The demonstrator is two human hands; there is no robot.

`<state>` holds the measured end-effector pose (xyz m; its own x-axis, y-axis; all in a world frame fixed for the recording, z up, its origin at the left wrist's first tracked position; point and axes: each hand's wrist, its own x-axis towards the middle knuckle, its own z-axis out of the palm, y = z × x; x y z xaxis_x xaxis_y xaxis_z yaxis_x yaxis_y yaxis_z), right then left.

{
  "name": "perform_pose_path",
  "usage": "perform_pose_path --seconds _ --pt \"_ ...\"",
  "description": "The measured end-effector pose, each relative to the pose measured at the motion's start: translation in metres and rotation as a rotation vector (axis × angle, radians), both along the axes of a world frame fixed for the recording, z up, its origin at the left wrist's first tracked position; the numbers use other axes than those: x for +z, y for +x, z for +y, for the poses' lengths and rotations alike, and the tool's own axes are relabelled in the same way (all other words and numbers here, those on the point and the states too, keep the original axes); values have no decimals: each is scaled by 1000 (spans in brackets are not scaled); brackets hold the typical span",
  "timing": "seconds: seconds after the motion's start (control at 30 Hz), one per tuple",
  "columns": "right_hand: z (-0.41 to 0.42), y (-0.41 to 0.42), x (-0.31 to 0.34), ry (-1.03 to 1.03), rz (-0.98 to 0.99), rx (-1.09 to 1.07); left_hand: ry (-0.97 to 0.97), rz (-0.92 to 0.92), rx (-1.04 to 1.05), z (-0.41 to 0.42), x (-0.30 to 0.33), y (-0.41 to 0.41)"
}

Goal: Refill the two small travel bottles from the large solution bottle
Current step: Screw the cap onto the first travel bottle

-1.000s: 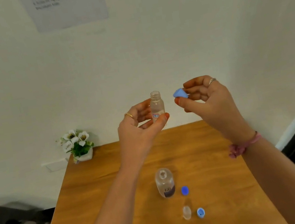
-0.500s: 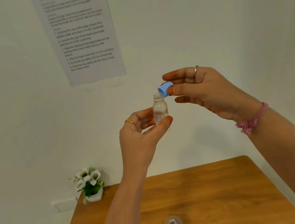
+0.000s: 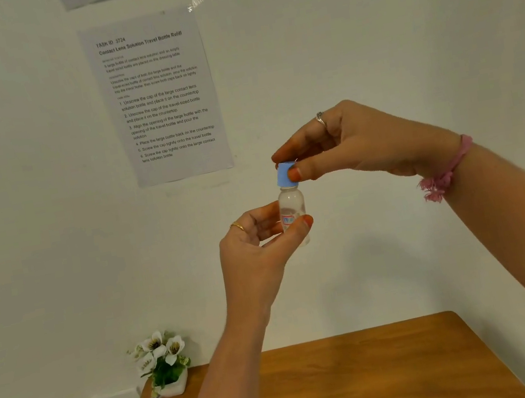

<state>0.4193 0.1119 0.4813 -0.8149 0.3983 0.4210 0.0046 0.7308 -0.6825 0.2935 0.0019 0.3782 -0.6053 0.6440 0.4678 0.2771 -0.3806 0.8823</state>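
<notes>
High above the table, my left hand (image 3: 255, 245) holds a small clear travel bottle (image 3: 292, 206) upright between thumb and fingers. A blue cap (image 3: 284, 176) sits on the bottle's neck, and my right hand (image 3: 359, 144) pinches that cap from above with thumb and fingertips. The large solution bottle and the other small bottle are out of view below the frame.
The far part of a wooden table (image 3: 370, 375) shows at the bottom. A small white pot of white flowers (image 3: 163, 364) stands at its back left corner. A printed instruction sheet (image 3: 160, 97) hangs on the white wall behind.
My right hand has brought the blue cap down onto the bottle's neck. My view has tilted up, so the items on the table have dropped out of sight.
</notes>
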Motion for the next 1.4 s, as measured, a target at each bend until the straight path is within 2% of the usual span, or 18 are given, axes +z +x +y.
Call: perform_pose_path --seconds 0.33,0.57,0.73,0.87,1.0,1.07,1.13,1.2,1.33,1.4 --pt "-1 -14 4 210 -126 -147 3 -65 2 4 -9 -1" --pt "0 -8 9 255 -232 -47 -4 -78 17 4 -11 -5" --pt "-1 -16 6 396 -274 -214 -19 -72 16 5 -17 -6" --pt "-2 -16 9 330 -311 -117 -22 -77 26 6 -19 -7" --pt "-5 -26 0 465 -304 -251 -25 -93 22 6 -24 -7" --pt "-6 -26 -1 452 -357 -286 -27 -98 25 6 -26 -7" --pt "-4 -24 -2 388 -401 -214 -24 -99 27 6 -27 -8" --pt "-4 -28 -7 375 -361 -166 -30 -100 34 7 -29 -9" --pt "-6 -38 -18 512 -276 -372 -47 -101 55 8 -34 -10" --pt "-4 -31 -17 405 -310 -274 -46 -106 58 7 -34 -10"
